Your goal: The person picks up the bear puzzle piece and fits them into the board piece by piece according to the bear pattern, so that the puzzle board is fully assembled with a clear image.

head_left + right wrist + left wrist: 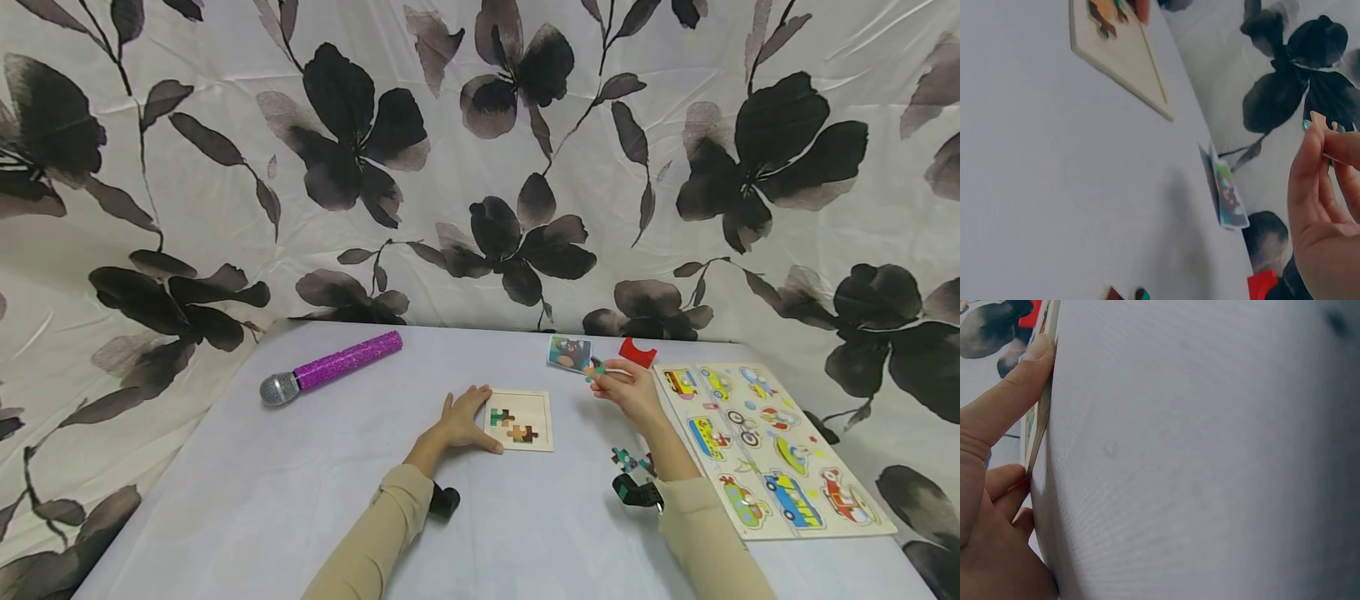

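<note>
In the head view a small square wooden puzzle board (537, 417) lies on the table with a few joined pieces (522, 433) in its recess. My left hand (461, 422) holds its left side, thumb at the near corner and fingers at the far one; the left wrist view shows the thumb (1019, 381) on the board's edge. To the right, my right hand (628, 390) pinches a jigsaw piece (597, 366) between thumb and fingertips, raised above the table. A small picture card (568, 353) with an animal on it is just beyond that piece. Loose jigsaw pieces (624, 459) lie near the right wrist.
A glittery purple microphone (348, 361) lies at the back left. On the right is a large wooden puzzle board (772, 450) with vehicle pictures. A red piece (637, 352) sits near the back edge. Floral cloth (517, 167) hangs behind the white table.
</note>
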The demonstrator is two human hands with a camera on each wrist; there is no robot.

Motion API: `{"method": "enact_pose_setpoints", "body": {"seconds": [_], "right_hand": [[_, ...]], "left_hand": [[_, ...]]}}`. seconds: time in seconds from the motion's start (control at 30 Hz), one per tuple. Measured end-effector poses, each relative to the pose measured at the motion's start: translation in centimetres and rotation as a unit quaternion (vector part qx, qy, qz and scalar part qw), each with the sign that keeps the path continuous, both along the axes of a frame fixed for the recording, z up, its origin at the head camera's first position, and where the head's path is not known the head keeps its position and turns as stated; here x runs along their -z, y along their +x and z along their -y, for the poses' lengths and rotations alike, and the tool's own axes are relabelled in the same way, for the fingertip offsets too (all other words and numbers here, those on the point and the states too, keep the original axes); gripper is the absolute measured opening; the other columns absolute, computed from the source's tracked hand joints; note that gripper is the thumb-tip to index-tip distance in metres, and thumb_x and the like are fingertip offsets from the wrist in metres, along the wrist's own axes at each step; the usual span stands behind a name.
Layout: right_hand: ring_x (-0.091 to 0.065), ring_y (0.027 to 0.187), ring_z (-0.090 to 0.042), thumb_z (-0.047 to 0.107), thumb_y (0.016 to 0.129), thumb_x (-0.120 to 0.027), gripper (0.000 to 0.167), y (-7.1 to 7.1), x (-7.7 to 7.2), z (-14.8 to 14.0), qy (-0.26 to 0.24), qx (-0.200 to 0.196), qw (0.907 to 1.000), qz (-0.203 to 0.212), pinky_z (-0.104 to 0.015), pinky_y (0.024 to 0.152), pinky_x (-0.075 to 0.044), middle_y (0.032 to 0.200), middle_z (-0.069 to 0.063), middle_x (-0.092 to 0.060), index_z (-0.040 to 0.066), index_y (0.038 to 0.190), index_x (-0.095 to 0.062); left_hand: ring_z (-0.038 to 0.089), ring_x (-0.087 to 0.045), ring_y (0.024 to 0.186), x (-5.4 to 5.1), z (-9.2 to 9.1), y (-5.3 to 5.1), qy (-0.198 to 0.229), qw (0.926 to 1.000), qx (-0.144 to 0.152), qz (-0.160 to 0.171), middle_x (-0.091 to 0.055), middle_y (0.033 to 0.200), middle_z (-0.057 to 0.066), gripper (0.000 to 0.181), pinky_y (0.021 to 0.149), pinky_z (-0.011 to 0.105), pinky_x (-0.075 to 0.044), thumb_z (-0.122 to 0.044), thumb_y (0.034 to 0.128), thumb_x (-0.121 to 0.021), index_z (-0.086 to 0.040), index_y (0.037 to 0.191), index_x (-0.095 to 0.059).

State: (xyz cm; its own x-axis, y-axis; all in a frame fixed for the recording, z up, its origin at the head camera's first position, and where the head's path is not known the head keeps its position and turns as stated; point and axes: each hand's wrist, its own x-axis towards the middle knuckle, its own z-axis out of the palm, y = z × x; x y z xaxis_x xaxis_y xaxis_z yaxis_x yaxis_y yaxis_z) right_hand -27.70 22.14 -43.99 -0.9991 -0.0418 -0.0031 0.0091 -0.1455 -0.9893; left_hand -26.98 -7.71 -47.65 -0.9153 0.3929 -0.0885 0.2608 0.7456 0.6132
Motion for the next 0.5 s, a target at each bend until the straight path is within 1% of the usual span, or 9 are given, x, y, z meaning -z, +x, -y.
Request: {"method": "enact_pose_setpoints", "body": {"seconds": [0.1, 0.17, 0.23, 0.3, 0.37, 0.4, 0.47, 0.5], "right_hand": [[-0.061, 0.070, -0.009, 0.000, 0.090, -0.058, 0.026, -0.1, 0.1, 0.9, 0.030, 0.004, 0.9996, -0.001, -0.020, 0.067, -0.055, 0.079, 0.003, -0.065, -0.008, 0.114, -0.050], [-0.060, 0.075, -0.010, 0.002, 0.092, -0.056, 0.034, -0.1, 0.2, 1.5, 0.048, -0.012, 0.9988, -0.007, -0.021, 0.070, -0.055, 0.084, 0.001, -0.061, -0.012, 0.122, -0.046], [-0.061, 0.080, -0.011, 0.001, 0.094, -0.052, 0.039, -0.1, 0.3, 2.2, 0.056, -0.043, 0.9974, -0.017, -0.024, 0.074, -0.056, 0.092, -0.004, -0.058, -0.013, 0.128, -0.041], [-0.062, 0.083, -0.011, 0.000, 0.095, -0.049, 0.041, -0.1, 0.4, 2.8, 0.066, -0.078, 0.9944, -0.027, -0.026, 0.077, -0.056, 0.099, -0.013, -0.054, -0.013, 0.133, -0.039], [-0.063, 0.082, -0.011, -0.001, 0.095, -0.048, 0.041, -0.2, 0.5, 3.7, 0.088, -0.111, 0.9891, -0.039, -0.028, 0.077, -0.056, 0.102, -0.021, -0.053, -0.013, 0.134, -0.040], [-0.064, 0.080, -0.011, -0.002, 0.095, -0.049, 0.041, -0.2, 0.5, 4.2, 0.108, -0.126, 0.9849, -0.050, -0.029, 0.076, -0.056, 0.102, -0.023, -0.052, -0.013, 0.133, -0.041], [-0.065, 0.076, -0.015, -0.003, 0.093, -0.051, 0.040, 0.1, 0.1, 5.3, 0.147, -0.152, 0.9748, -0.071, -0.031, 0.074, -0.057, 0.102, -0.029, -0.054, -0.014, 0.130, -0.045], [-0.065, 0.076, -0.016, -0.004, 0.092, -0.053, 0.038, 0.4, -0.3, 5.9, 0.172, -0.162, 0.9680, -0.085, -0.031, 0.073, -0.058, 0.101, -0.030, -0.055, -0.015, 0.127, -0.047]], "left_hand": [[0.033, -0.019, 0.141, 0.0, 0.0, -0.1, -0.003, 1.0000, 0.002, 0.000, -0.029, 0.152, 0.014, 0.103, 0.113, 0.057, 0.000, -0.035, 0.0624, -0.087, 0.001, 0.143, -0.034], [0.032, -0.019, 0.142, 0.0, 0.0, -0.1, -0.005, 1.0000, 0.002, -0.001, -0.029, 0.152, 0.014, 0.103, 0.113, 0.057, 0.001, -0.035, 0.0625, -0.087, 0.001, 0.143, -0.034], [0.032, -0.019, 0.141, 0.1, -0.1, -0.2, -0.008, 1.0000, 0.003, -0.003, -0.029, 0.152, 0.014, 0.103, 0.113, 0.057, 0.000, -0.035, 0.0626, -0.086, 0.001, 0.143, -0.034], [0.032, -0.019, 0.142, 0.1, -0.1, -0.2, -0.010, 0.9999, 0.002, -0.004, -0.029, 0.152, 0.014, 0.102, 0.113, 0.057, 0.000, -0.036, 0.0629, -0.086, 0.001, 0.143, -0.034], [0.032, -0.019, 0.142, 0.1, 0.0, -0.2, -0.009, 1.0000, 0.001, -0.001, -0.029, 0.152, 0.013, 0.102, 0.113, 0.057, 0.000, -0.036, 0.0630, -0.086, 0.000, 0.143, -0.034], [0.032, -0.019, 0.142, 0.1, 0.0, -0.2, -0.008, 1.0000, 0.000, 0.001, -0.029, 0.152, 0.013, 0.102, 0.113, 0.057, 0.001, -0.036, 0.0631, -0.086, 0.000, 0.143, -0.034], [0.032, -0.019, 0.142, 0.0, 0.0, -0.2, -0.007, 1.0000, -0.002, 0.004, -0.029, 0.152, 0.013, 0.102, 0.113, 0.057, 0.001, -0.036, 0.0634, -0.086, 0.000, 0.143, -0.034], [0.032, -0.019, 0.142, 0.0, 0.0, -0.2, -0.006, 1.0000, -0.002, 0.004, -0.029, 0.152, 0.013, 0.101, 0.113, 0.057, 0.000, -0.036, 0.0635, -0.086, 0.000, 0.143, -0.034]]}}
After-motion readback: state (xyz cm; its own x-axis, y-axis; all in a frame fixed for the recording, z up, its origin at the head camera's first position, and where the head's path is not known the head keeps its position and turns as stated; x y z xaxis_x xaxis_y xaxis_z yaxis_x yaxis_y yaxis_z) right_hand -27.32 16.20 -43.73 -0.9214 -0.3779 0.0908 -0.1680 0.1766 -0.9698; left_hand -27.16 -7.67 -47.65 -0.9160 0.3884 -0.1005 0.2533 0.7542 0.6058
